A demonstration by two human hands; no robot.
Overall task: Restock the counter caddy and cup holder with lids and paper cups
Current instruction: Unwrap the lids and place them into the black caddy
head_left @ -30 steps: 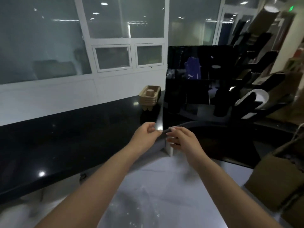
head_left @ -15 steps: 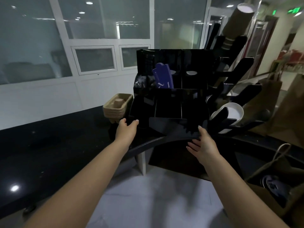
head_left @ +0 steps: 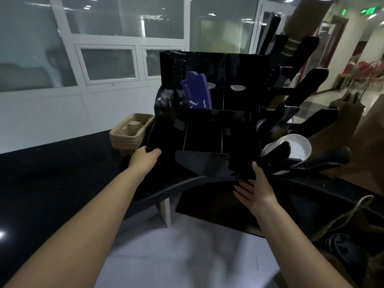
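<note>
My left hand (head_left: 145, 159) grips the near-left corner of the glossy black compartmented caddy (head_left: 207, 129) on the dark worktop (head_left: 52, 173); my right hand (head_left: 256, 190) lies flat, fingers straight, against its near-right edge. Square it gently, I'd say, minding the black angled cup holder (head_left: 307, 125) just right, white paper cups (head_left: 295, 148) inside.
</note>
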